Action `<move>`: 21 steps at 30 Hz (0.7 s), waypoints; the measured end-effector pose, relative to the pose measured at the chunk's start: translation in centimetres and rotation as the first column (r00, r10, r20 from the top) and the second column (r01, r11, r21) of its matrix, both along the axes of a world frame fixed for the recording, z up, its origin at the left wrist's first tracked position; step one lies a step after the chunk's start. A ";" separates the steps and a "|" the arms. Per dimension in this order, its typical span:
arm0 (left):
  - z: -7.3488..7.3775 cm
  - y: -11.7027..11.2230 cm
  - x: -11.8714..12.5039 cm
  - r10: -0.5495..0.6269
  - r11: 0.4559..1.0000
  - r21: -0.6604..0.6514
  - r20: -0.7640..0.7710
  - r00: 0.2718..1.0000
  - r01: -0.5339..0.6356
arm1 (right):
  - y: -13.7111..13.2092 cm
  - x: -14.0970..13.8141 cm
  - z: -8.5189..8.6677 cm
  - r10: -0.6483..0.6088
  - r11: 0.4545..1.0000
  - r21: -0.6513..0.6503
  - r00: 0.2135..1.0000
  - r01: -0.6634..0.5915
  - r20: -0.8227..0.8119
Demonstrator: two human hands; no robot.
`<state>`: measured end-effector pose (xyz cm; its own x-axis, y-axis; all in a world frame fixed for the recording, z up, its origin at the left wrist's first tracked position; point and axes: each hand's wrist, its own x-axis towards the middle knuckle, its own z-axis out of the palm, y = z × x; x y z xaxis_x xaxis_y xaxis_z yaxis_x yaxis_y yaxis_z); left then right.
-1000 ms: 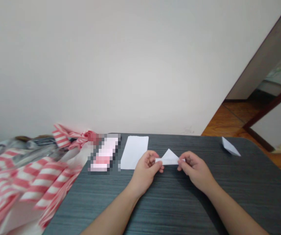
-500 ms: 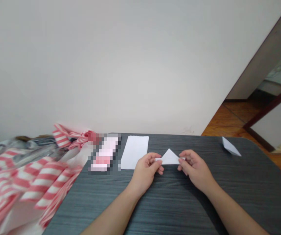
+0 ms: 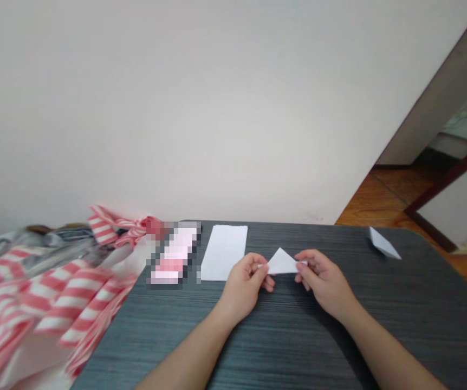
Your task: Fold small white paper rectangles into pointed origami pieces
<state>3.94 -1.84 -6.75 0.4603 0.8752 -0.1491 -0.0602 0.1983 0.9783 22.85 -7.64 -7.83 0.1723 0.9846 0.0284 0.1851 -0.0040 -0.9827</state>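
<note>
A small sheet of white paper folded to a triangle is held just above the dark table, its peak pointing away from me. My left hand pinches its left corner between thumb and fingers. At the opposite corner, my right hand grips it in the same way. The fingertips behind the paper are partly hidden. Beyond my left hand lies a stack of white paper, flat on the table.
Another folded white paper rests near the table's far right. A blurred-out pinkish rectangle lies by the left edge. Red-and-white striped cloth is heaped left of the table, and a pale wall rises behind it.
The folded paper has tilted slightly, its left end dipping a little. My left hand has shifted slightly toward the right; both hands keep their hold.
</note>
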 end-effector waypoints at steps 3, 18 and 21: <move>0.2 -0.1 0.0 0.002 1.000 -0.006 0.010 1.000 -0.002 | 0.0 0.1 0.0 -0.001 1.000 -0.001 1.000 0.001 0.011; 1.2 -0.4 -0.6 -0.176 0.978 0.076 -0.201 0.964 0.195 | -0.4 -0.8 0.5 0.110 0.994 -0.024 0.989 -0.108 0.100; 1.3 -0.3 -0.5 -0.174 0.980 0.065 -0.179 0.968 0.188 | -0.3 -1.0 0.6 0.114 0.993 -0.038 0.993 -0.113 0.026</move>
<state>3.41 -2.18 -5.43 0.5860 0.7919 -0.1720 0.1392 0.1108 0.9840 21.89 -7.95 -7.25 0.0585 0.9983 -0.0041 0.2137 -0.0165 -0.9768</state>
